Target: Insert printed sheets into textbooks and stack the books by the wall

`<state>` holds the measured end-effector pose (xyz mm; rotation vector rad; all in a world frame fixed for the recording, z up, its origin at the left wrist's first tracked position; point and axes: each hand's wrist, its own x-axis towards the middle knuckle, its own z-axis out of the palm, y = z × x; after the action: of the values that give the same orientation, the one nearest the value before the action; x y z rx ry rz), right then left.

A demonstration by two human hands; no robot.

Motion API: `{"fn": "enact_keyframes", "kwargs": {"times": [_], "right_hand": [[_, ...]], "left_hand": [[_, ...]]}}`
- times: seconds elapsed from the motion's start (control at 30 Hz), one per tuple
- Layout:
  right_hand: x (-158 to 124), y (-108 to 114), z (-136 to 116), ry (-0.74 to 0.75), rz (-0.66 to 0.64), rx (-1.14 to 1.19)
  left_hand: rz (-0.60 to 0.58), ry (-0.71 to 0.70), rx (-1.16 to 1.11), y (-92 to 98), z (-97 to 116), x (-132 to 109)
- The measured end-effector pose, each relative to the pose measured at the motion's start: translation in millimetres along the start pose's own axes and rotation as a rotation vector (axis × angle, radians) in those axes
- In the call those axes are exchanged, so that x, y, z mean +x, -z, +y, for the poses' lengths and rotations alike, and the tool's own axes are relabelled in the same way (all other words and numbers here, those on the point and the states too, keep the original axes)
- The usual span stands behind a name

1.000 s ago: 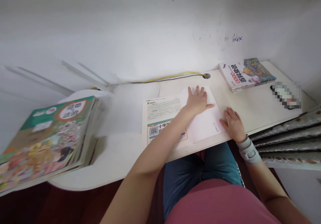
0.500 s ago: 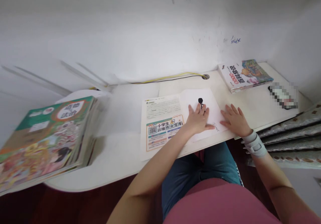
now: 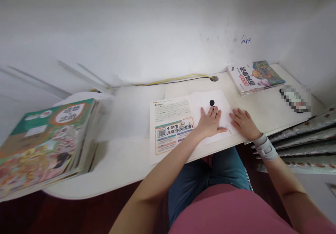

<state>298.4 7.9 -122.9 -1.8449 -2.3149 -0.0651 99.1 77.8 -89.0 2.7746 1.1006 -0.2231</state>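
Note:
An open booklet (image 3: pixel 172 111) lies flat on the white desk, its left page printed with text and a coloured box, its right page white with a black-headed stick figure (image 3: pixel 212 103) and a small figure sketch near the lower right. Flat on that white page, my left hand (image 3: pixel 210 123) has its fingers spread and partly covers the stick figure. My right hand (image 3: pixel 244 123), with a grey band on the wrist, rests palm down at the page's right edge, fingers stretched out and holding nothing.
A tall stack of books (image 3: pixel 49 139) stands at the desk's left. At the back right lies a smaller stack of books (image 3: pixel 254 78), with a phone (image 3: pixel 294 99) beside it. Yellow and black cables (image 3: pixel 173 80) run along the wall to a hole. Patterned fabric (image 3: pixel 304 143) hangs at the right.
The booklet and my left hand have shifted slightly to the right together. My right hand stays by the page edge, and the camera view has moved a little.

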Motion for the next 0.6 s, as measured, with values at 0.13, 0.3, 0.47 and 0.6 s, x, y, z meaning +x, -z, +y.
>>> {"fn": "enact_keyframes", "kwargs": {"times": [0.13,0.3,0.47,0.6], "right_hand": [[0.7,0.6,0.9,0.004,-0.003,-0.006],[1.2,0.3,1.5,0.005,-0.022,-0.013],[0.2,-0.1,4.0,-0.002,-0.026,0.017],[6.2,8.0,17.6,0.053,-0.068,0.091]], "left_hand": [[-0.030,0.001,-0.001,3.2,1.7,1.9],[-0.035,-0.008,-0.007,6.5,6.7,14.1],[0.004,-0.033,0.000,8.6,3.6,11.9],[0.021,-0.016,0.037,7.7,-3.6,5.3]]}}
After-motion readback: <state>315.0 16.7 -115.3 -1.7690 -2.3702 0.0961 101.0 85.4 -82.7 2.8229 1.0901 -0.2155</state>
